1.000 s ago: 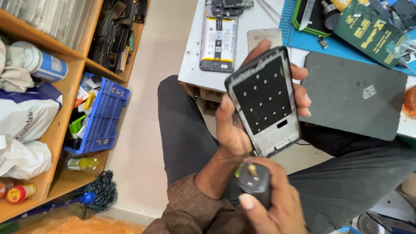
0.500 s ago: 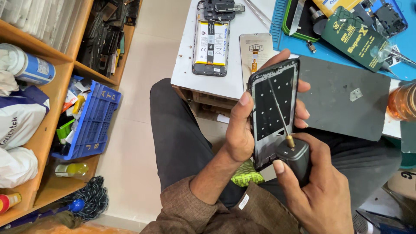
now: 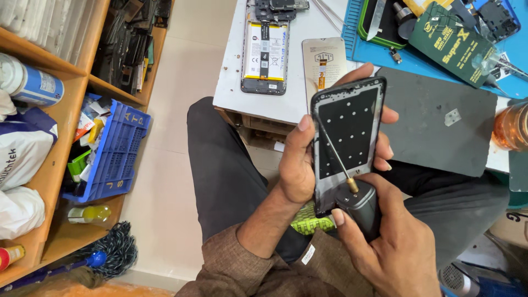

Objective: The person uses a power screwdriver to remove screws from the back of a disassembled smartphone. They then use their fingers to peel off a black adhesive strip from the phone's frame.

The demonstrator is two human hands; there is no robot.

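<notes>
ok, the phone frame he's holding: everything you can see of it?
The phone frame is a dark rectangular shell, inner side up: black panel with rows of small pale dots, grey strip along its lower end. It stands nearly upright, slightly tilted, over the lap. The left hand grips both long edges; a thin metal nozzle lies across it.

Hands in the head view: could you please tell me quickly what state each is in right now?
Left hand: closed around the phone frame.
Right hand: closed on the grey needle-tipped tool.
</notes>
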